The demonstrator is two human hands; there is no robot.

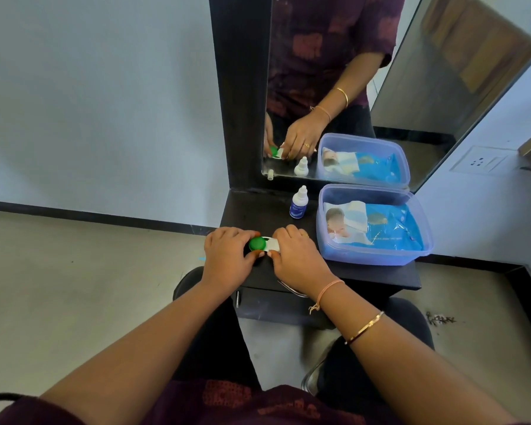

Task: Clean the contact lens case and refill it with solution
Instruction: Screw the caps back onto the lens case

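Observation:
A white contact lens case (272, 245) with a green cap (257, 244) lies on the dark shelf (365, 274) in front of the mirror. My left hand (227, 256) grips the green cap between fingers and thumb. My right hand (298, 256) holds the case's right half, covering its other cap. A small white solution bottle (298, 203) with a blue label stands upright behind the case, apart from both hands.
A clear plastic box (423, 240) holding a blue pack of wet wipes (380, 225) sits on the shelf's right side. The mirror (380, 87) rises behind it, with a small cap at its base. A wall socket (482, 162) is on the right wall.

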